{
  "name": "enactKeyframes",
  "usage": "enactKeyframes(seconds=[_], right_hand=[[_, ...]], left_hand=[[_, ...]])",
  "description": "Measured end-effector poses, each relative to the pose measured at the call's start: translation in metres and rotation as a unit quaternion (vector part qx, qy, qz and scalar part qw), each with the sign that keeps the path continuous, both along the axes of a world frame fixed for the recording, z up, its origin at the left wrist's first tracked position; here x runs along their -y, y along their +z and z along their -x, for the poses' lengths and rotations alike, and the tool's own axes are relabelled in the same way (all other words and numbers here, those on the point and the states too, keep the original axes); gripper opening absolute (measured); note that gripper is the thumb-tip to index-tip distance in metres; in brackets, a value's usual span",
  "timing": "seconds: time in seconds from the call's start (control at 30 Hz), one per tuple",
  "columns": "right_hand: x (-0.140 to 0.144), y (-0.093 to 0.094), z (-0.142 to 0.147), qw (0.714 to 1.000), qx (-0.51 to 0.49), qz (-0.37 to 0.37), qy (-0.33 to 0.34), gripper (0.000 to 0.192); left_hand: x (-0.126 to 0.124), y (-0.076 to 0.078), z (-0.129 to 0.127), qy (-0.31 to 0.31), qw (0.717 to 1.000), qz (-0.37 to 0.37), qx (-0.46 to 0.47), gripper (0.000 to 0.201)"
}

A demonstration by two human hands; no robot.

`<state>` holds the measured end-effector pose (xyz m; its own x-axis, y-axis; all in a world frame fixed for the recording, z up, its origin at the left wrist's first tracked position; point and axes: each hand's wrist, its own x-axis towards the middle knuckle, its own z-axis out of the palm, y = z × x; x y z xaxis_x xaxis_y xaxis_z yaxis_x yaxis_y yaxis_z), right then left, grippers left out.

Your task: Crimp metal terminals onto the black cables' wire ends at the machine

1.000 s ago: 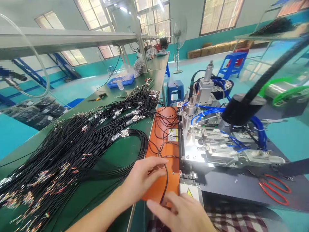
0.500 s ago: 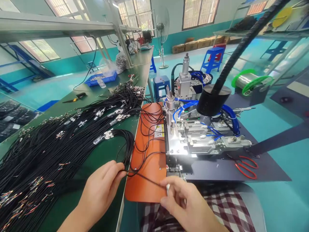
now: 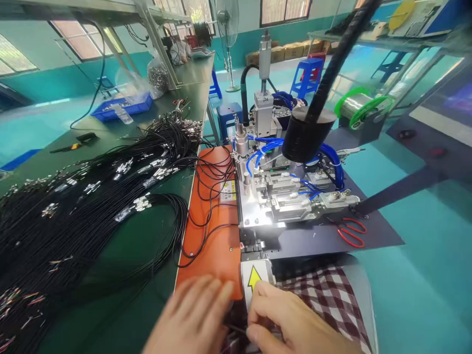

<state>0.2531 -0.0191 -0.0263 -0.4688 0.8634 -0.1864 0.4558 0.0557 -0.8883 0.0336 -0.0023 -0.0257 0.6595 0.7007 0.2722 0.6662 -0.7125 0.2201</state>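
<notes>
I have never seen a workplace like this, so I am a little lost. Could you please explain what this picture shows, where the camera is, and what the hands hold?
The camera sits on a person's head and looks down at their own two hands. The left hand and the right hand meet low in the picture, pinching a thin black cable between them. On the green table lie many black cables. Beside them is an orange mat, then a small metal machine with blue hoses. Red scissors lie to its right.
</notes>
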Motion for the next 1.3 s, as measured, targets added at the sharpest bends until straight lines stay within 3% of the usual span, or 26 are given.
enactKeyframes(seconds=[0.1,0.17,0.27,0.33,0.53,0.7,1.0,1.3], right_hand=[[-0.003,-0.019,-0.006,0.998,-0.048,0.003,-0.049,0.012],[-0.009,-0.033,-0.017,0.989,-0.084,0.012,-0.123,0.013],[-0.02,-0.049,-0.029,0.961,-0.113,0.024,-0.252,0.021],[-0.024,-0.057,-0.029,0.947,-0.129,0.038,-0.291,0.03],[-0.021,-0.078,-0.018,0.952,-0.14,0.025,-0.269,0.038],[-0.017,-0.086,-0.018,0.955,-0.133,0.015,-0.265,0.039],[-0.018,-0.085,-0.021,0.961,-0.134,0.031,-0.241,0.04],[-0.009,-0.079,-0.02,0.969,-0.091,-0.035,-0.225,0.042]], left_hand=[[0.006,-0.018,-0.027,-0.051,0.996,0.063,0.047,0.03],[0.007,-0.025,-0.033,-0.065,0.991,0.098,0.061,0.03],[0.004,-0.025,-0.034,-0.075,0.987,0.137,0.03,0.026],[0.003,-0.02,-0.035,-0.084,0.984,0.154,0.015,0.024],[0.003,-0.004,-0.043,-0.089,0.98,0.177,0.0,0.025],[0.002,-0.009,-0.041,-0.091,0.981,0.171,0.004,0.024],[0.003,-0.02,-0.041,-0.086,0.98,0.174,0.048,0.025],[0.005,-0.021,-0.037,-0.086,0.975,0.196,0.056,0.025]])
